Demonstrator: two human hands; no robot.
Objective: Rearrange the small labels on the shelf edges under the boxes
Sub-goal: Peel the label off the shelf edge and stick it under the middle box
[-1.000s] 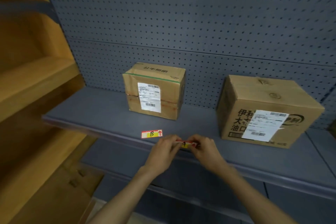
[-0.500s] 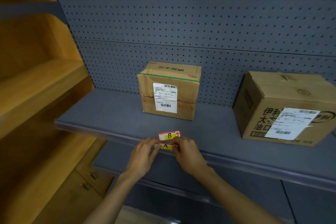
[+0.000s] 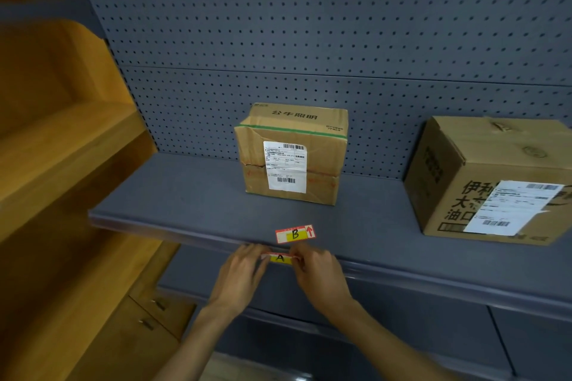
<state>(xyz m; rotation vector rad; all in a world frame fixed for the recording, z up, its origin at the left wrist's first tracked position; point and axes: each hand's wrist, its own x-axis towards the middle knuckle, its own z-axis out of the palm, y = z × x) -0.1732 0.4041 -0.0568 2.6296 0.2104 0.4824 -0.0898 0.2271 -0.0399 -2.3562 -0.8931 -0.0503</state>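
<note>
Both hands at the front edge of the grey shelf (image 3: 192, 195). Left hand (image 3: 240, 275) and right hand (image 3: 320, 275) each pinch one end of the "A" label (image 3: 280, 258), fingertips narrow, closed on it from either side. Label sits against the shelf's front lip, only its yellow middle with the letter visible between the fingers; can't tell whether it's seated in the edge strip or just pressed against it. "B" label (image 3: 295, 234), red border, yellow field, red up arrow at its right end, lies flat on the shelf top just behind the "A" label, slightly tilted, not touched by either hand. Small cardboard box (image 3: 292, 153) with a white shipping sticker and a green stripe near the top stands further back on the shelf, in line with both labels, close to the pegboard (image 3: 309, 25). Larger cardboard box (image 3: 492, 179) is well to the right on the same shelf, partly cut off by the frame. Wooden shelving (image 3: 62, 148) on the left; drawers with small handles (image 3: 151, 314) below it.
</note>
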